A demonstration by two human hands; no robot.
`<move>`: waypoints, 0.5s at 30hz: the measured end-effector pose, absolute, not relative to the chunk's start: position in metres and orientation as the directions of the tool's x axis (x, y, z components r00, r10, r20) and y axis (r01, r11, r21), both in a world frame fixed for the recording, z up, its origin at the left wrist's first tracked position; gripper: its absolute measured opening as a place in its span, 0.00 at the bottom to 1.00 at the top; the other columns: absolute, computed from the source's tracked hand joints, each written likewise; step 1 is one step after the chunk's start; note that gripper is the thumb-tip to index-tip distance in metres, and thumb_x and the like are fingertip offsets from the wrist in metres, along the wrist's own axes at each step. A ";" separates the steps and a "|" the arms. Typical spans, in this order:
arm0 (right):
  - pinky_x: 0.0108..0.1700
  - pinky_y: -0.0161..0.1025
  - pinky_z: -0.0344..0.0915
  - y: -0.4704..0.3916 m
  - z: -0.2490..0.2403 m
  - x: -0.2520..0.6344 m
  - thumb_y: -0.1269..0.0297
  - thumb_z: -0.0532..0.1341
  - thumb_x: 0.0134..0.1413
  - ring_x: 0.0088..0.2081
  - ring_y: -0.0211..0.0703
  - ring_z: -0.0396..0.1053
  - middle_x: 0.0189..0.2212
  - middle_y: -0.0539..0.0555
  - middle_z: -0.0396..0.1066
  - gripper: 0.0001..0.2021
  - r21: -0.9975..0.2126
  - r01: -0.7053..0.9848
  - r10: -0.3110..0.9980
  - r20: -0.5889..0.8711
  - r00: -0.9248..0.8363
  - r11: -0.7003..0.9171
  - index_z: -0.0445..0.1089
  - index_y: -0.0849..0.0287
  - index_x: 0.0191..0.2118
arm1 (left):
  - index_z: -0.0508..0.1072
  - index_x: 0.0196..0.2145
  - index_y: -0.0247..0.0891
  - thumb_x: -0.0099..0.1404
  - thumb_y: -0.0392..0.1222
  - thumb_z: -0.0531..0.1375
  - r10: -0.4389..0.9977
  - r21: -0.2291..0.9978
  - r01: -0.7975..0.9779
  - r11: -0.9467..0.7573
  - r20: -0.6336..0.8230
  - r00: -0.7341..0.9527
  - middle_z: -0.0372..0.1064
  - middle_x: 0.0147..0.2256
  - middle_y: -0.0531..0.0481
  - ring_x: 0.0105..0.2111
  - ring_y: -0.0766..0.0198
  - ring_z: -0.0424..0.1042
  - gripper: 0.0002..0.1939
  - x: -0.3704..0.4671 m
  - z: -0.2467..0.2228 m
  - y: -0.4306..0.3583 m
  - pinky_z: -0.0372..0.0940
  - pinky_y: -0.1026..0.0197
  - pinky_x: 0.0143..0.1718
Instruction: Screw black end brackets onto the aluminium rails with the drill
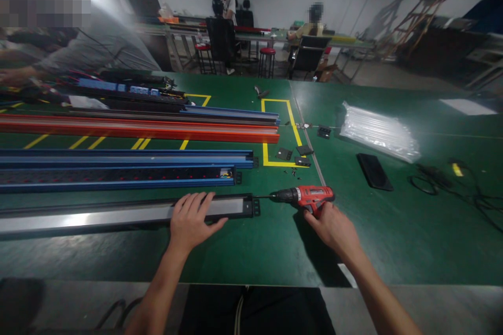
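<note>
A long black rail with a silver strip point(129, 214) lies along the near part of the green table. My left hand point(194, 222) rests on it near its right end, fingers over the top and thumb spread toward the front edge. A small black end piece point(257, 207) sits at the rail's end. My right hand point(332, 225) is wrapped round the grip of a red and black power drill point(314, 196). The drill lies level, its long bit point(262, 197) pointing left at the end piece; whether the tip touches cannot be made out.
Behind lie blue rails point(118, 158) and an orange rail point(137, 128). Small black parts point(284, 154), a phone point(374, 171), a clear plastic bundle point(379, 132) and cables point(432, 180) are on the green table point(243, 261). A person's sleeve point(102, 44) reaches in at upper left.
</note>
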State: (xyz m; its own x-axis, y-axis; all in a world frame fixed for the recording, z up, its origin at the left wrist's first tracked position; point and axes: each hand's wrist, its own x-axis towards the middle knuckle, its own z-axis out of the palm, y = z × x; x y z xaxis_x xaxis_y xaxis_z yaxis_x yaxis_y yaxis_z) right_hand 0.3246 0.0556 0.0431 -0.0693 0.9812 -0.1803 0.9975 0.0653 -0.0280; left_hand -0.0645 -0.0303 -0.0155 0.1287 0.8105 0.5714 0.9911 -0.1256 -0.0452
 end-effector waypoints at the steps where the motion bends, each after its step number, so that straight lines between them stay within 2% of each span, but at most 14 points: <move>1: 0.41 0.47 0.68 0.056 0.043 0.325 0.41 0.52 0.66 0.42 0.61 0.78 0.41 0.69 0.77 0.27 -0.025 0.997 0.981 -0.179 -0.071 0.067 0.68 0.66 0.46 | 0.72 0.56 0.39 0.62 0.68 0.62 0.809 -0.048 0.991 -0.126 0.574 0.131 0.77 0.47 0.39 0.48 0.46 0.75 0.35 -0.064 -0.015 -0.030 0.63 0.43 0.57; 5: 0.41 0.48 0.68 0.056 0.043 0.324 0.42 0.51 0.67 0.42 0.63 0.78 0.41 0.70 0.76 0.27 -0.032 0.997 0.980 -0.187 -0.072 0.067 0.69 0.66 0.45 | 0.72 0.57 0.39 0.62 0.68 0.62 0.813 -0.052 0.991 -0.125 0.566 0.132 0.77 0.47 0.38 0.48 0.46 0.75 0.35 -0.065 -0.015 -0.030 0.63 0.43 0.56; 15: 0.41 0.46 0.66 0.055 0.042 0.326 0.44 0.51 0.68 0.42 0.59 0.77 0.40 0.68 0.76 0.25 -0.045 0.996 0.981 -0.180 -0.078 0.071 0.69 0.65 0.44 | 0.73 0.56 0.37 0.62 0.68 0.62 0.797 -0.083 0.988 -0.129 0.585 0.153 0.77 0.47 0.38 0.47 0.46 0.75 0.36 -0.065 -0.015 -0.030 0.63 0.44 0.56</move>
State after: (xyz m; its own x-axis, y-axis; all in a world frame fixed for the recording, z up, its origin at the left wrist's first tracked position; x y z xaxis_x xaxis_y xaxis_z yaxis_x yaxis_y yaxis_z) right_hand 0.3262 0.0546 0.0425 -0.0778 0.9806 -0.1801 0.9965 0.0708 -0.0451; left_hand -0.0651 -0.0296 -0.0154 0.1525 0.7966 0.5850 0.9883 -0.1286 -0.0825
